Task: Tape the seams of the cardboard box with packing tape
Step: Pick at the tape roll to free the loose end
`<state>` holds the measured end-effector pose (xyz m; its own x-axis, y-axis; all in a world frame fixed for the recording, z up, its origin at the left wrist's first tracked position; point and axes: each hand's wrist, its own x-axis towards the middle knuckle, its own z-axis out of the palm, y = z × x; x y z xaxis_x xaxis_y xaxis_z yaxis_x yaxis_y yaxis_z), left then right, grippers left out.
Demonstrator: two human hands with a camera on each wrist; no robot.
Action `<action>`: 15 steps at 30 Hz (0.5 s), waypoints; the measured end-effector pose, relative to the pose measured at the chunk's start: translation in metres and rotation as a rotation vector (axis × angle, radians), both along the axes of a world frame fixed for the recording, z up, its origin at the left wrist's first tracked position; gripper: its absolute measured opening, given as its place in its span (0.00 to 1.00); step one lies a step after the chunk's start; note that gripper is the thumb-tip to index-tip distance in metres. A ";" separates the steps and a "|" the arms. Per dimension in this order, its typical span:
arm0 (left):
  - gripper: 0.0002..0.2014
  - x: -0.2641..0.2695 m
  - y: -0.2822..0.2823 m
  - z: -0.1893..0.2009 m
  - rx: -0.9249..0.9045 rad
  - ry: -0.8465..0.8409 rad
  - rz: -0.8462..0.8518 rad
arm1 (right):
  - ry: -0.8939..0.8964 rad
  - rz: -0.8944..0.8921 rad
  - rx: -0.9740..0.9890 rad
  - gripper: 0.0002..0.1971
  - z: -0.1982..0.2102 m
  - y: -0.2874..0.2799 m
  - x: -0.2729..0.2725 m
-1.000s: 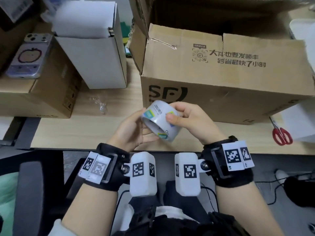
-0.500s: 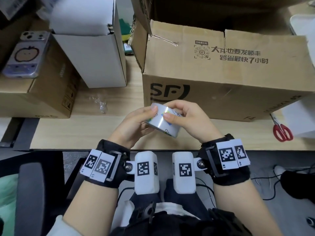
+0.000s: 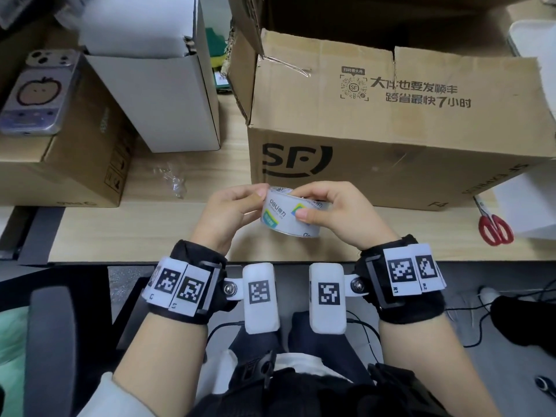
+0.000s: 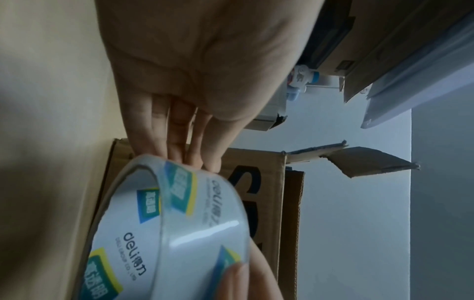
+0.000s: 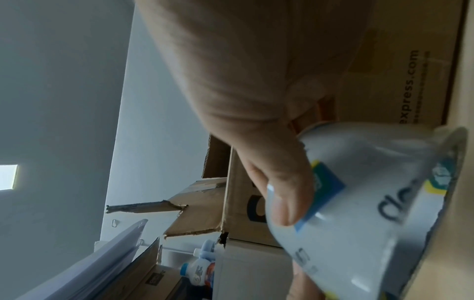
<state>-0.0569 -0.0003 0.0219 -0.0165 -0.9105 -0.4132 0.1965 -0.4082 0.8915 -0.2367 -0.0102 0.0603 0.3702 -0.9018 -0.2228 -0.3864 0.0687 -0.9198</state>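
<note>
1. Head view: your left hand (image 3: 228,212) and right hand (image 3: 337,212) grip the packing tape roll (image 3: 285,216) between them, over the desk (image 3: 120,233), just before the cardboard box (image 3: 391,139).
2. Left wrist view: your fingertips (image 4: 202,160) touch the roll's rim.
3. Right wrist view: your thumb (image 5: 284,194) presses the roll's outer face.

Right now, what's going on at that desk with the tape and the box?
A person holds a roll of clear packing tape in both hands above the desk edge. The left hand grips its left side; the right hand curls over the top with the thumb pressed on the outer face. No tape is pulled out yet. The SF cardboard box sits just behind, its top flaps open and untaped. Red scissors lie to the right.
</note>
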 end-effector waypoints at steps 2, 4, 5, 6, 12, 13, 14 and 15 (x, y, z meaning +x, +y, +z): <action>0.09 -0.002 0.000 -0.001 0.011 -0.021 -0.013 | 0.002 0.016 0.003 0.15 0.002 0.001 -0.001; 0.09 -0.003 0.001 0.000 0.027 -0.030 -0.035 | 0.028 0.056 0.008 0.16 0.003 0.002 -0.003; 0.10 -0.002 0.001 0.000 0.026 -0.033 -0.048 | 0.049 0.073 0.006 0.15 0.003 0.002 -0.003; 0.09 -0.002 0.001 0.000 0.019 -0.035 -0.053 | 0.065 0.079 0.003 0.15 0.002 0.002 -0.004; 0.10 -0.003 0.001 -0.001 -0.010 -0.037 0.055 | 0.166 0.034 -0.063 0.14 -0.007 0.002 -0.004; 0.10 -0.002 0.001 -0.002 -0.008 -0.040 0.064 | 0.172 0.021 -0.063 0.14 -0.008 0.002 -0.005; 0.09 -0.001 0.002 -0.002 -0.005 -0.048 0.071 | 0.162 0.005 -0.054 0.15 -0.010 0.003 -0.006; 0.07 -0.001 0.002 -0.003 -0.001 -0.057 0.082 | 0.143 -0.009 -0.041 0.16 -0.011 0.003 -0.006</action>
